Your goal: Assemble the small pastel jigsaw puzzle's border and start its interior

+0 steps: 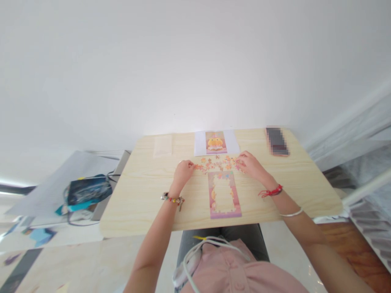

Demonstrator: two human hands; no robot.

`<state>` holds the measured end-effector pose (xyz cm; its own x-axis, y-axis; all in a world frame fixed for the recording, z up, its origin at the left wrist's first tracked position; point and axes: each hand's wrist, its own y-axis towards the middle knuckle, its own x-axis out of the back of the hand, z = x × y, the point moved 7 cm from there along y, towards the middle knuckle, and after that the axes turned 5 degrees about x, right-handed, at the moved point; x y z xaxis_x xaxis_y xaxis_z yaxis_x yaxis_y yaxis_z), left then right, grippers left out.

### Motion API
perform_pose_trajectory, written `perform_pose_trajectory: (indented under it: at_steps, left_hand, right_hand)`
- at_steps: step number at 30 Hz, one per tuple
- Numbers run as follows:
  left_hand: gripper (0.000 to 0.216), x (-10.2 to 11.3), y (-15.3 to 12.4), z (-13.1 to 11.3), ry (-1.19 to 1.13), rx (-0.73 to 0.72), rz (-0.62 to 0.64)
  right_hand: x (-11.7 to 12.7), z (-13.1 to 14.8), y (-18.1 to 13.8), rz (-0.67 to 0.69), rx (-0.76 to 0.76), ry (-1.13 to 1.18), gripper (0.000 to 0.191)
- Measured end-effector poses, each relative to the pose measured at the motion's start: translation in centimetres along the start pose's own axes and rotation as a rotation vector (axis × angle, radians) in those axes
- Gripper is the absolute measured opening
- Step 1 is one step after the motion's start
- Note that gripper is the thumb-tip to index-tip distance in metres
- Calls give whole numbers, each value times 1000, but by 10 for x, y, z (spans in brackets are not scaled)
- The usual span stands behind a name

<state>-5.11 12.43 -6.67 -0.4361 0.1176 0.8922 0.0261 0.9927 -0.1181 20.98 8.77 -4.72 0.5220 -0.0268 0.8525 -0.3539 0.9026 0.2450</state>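
Observation:
Loose jigsaw puzzle pieces in orange, pink and yellow lie scattered across the middle of the table. At their left end is my left hand, its fingers pinched together at the outermost pieces; what they hold is too small to make out. My right hand is at the right end, fingers closed down on a puzzle piece, partly hiding the pieces there. Nearer to me lies a puzzle frame with a pink and purple border and a bare middle. Behind the pieces, a white sheet bears a printed picture of an orange figure.
The light wooden table stands against a white wall. A phone lies at its back right, and a pale translucent sheet at the back left. Left of the table is a dark bag. White cables cross my lap.

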Motion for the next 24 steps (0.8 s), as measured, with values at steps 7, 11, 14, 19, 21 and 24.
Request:
perform_pose_trajectory:
  at_steps: [7, 11, 14, 19, 21, 24]
  left_hand:
    - [22, 1, 1, 2, -21, 31, -19]
    - [22, 0, 4, 5, -21, 70, -36]
    - [21, -1, 4, 5, -3, 77, -48]
    - [20, 0, 1, 2, 42, 83, -75]
    - [20, 1, 0, 0, 53, 76, -86]
    - [20, 4, -2, -2, 66, 67, -111]
  right_hand:
    - [14, -5, 0, -66, -19, -25, 14]
    - [16, -8, -2, -65, -19, -43, 15]
    - [15, -12, -3, -44, -29, -57, 16]
    - [13, -26, -5, -28, -49, -81, 13]
    - [13, -32, -6, -34, -60, -87, 13]
    - [9, -37, -6, -25, -62, -74, 14]
